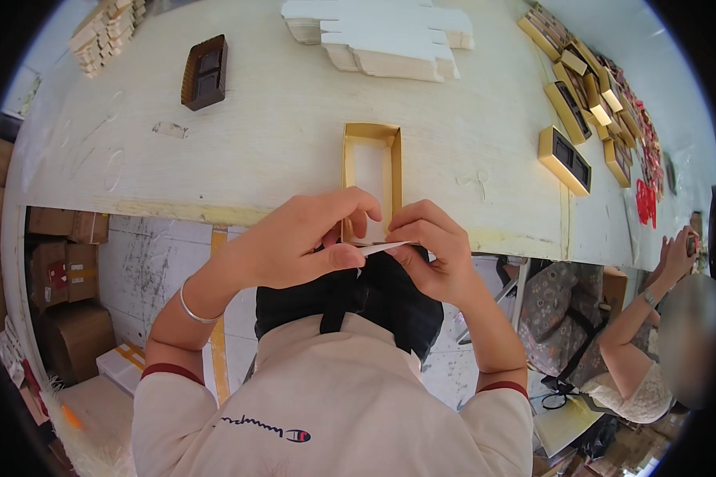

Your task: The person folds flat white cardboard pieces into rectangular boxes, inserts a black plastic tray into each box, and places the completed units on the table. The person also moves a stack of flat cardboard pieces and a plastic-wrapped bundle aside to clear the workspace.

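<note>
A long gold cardboard box (396, 159) with a pale inside lies at the table's near edge, its far end wall standing up. Both hands are at its near end. My left hand (318, 238) is closed, its thumb and fingers pinching the white end flap (383, 247). From the other side my right hand (433, 246) grips the same flap between thumb and fingers. The fingers hide most of this end. Farther off to the left sits a dark brown plastic tray (205, 73) with moulded compartments.
A stack of flat white box blanks (382, 32) lies at the far middle. Several gold boxes (563, 163), some holding dark trays, crowd the right side near red ribbon (646, 203). Another person's hand (678, 254) shows at far right. Cardboard cartons (68, 274) stand below left.
</note>
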